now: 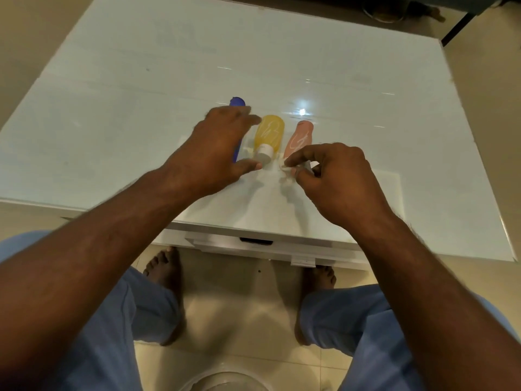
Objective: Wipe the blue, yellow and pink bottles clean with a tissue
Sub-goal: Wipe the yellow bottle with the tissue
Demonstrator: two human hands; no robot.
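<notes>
Three small bottles lie on their sides in a row on the pale, glossy tabletop (pixel 112 122), their caps towards the person. The blue bottle (pixel 237 102) is at the left of the row and mostly hidden under the left hand (pixel 222 145), so only its far end and a strip of its side show. The yellow bottle (pixel 269 135) lies in the middle with its white cap (pixel 264 154) nearest the camera, and white squiggly smears mark its body. The pink bottle (pixel 300 136) lies at the right, just beside the yellow one, with similar white streaks on it; its near end is covered by the right hand (pixel 335 176).

The left hand hovers over the blue bottle with fingers spread and fairly straight, thumb reaching towards the yellow bottle's cap; it grips nothing that can be seen, though whether the palm touches the blue bottle cannot be told. The right hand has its fingers curled and pinches a small white scrap, probably the tissue (pixel 284 165), between thumb and fingertips just in front of the pink bottle.

Below the tabletop's front edge a white drawer front (pixel 253 244) shows, and beneath it the person's bare feet on a tiled floor (pixel 239 314), with blue trouser legs on either side
</notes>
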